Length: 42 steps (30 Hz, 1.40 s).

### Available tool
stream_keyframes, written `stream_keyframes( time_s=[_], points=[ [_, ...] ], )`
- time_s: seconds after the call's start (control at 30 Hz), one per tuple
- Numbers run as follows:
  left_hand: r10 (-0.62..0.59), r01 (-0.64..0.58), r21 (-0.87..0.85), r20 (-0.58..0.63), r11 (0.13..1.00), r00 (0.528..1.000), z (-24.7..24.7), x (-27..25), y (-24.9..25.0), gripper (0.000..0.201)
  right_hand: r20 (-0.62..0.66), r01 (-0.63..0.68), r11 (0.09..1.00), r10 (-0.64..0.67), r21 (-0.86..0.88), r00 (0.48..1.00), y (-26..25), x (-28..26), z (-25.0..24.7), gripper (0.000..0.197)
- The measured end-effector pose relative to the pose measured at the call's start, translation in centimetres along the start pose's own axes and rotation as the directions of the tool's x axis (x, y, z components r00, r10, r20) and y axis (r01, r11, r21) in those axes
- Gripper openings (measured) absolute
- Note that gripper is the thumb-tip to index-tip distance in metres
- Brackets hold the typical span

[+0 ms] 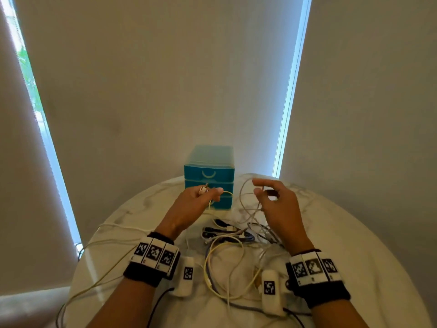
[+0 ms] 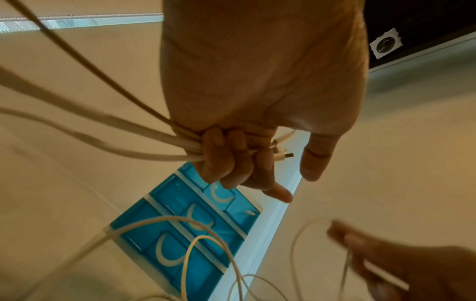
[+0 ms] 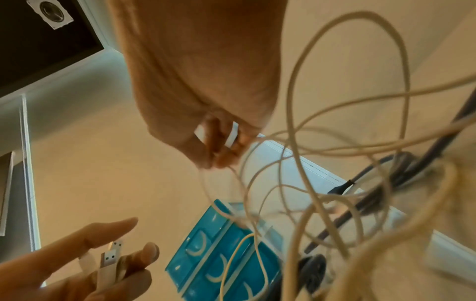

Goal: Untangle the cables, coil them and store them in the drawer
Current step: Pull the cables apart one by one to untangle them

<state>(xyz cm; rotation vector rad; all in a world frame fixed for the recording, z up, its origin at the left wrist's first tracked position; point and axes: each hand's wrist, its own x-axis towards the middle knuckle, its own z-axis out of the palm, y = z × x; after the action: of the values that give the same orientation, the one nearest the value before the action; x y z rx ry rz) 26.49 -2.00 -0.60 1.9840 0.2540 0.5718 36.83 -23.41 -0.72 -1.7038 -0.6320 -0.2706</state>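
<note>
My left hand (image 1: 211,194) is raised in front of the blue three-drawer unit (image 1: 209,172) and grips a bundle of white cables (image 2: 154,140) in its curled fingers. Their USB plugs (image 2: 282,153) stick out past the knuckles. My right hand (image 1: 256,187) is up to the right of the unit and pinches a thin pale cable (image 1: 243,197) between thumb and fingertips (image 3: 224,156). That cable loops down into the tangle (image 1: 231,235) of white, cream and black cables on the round marble table (image 1: 354,233). All three drawers look closed.
The drawer unit (image 2: 185,230) stands at the table's far edge against the wall. Black cables (image 3: 381,183) hang in the lifted tangle beside my right hand. A long cream cable (image 1: 106,275) trails off the table's left side. Window strips flank the wall.
</note>
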Motion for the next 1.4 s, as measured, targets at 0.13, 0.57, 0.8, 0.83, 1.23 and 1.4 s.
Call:
stream_keyframes(
  time_s=[0.13,0.57,0.8,0.83,1.23,1.4],
  points=[
    [0.033,-0.033,-0.131,0.000,0.991,0.999,0.7,-0.8,1.6,0.040,-0.002,0.069,0.959,-0.071,0.275,0.997,-1.6,-1.2,-0.1,0.030],
    [0.081,-0.176,-0.431,-0.229,0.885,0.970,-0.8,-0.6,0.7,0.033,0.551,-0.298,0.929,0.134,0.219,0.823,-1.6,-2.6,1.5,0.015],
    [0.256,-0.224,-0.192,0.162,0.956,0.953,0.3,-1.8,2.4,0.022,0.399,-0.474,0.787,0.318,0.395,0.860,-1.7,-2.2,1.3,0.062],
    [0.255,-0.224,-0.150,0.239,0.963,0.937,0.4,-1.8,2.5,0.020,0.377,-0.482,0.776,0.338,0.407,0.862,-1.6,-2.1,1.2,0.064],
    [0.082,-0.111,0.061,0.357,0.992,0.930,1.4,-1.1,1.2,0.034,0.237,-0.324,0.808,0.234,0.492,0.943,-0.8,-1.6,0.3,0.025],
    [-0.169,0.172,-0.648,0.068,0.742,0.983,-0.1,0.4,1.6,0.087,0.407,-0.266,0.899,0.111,0.347,0.907,-1.5,-2.9,1.7,0.025]
  ],
)
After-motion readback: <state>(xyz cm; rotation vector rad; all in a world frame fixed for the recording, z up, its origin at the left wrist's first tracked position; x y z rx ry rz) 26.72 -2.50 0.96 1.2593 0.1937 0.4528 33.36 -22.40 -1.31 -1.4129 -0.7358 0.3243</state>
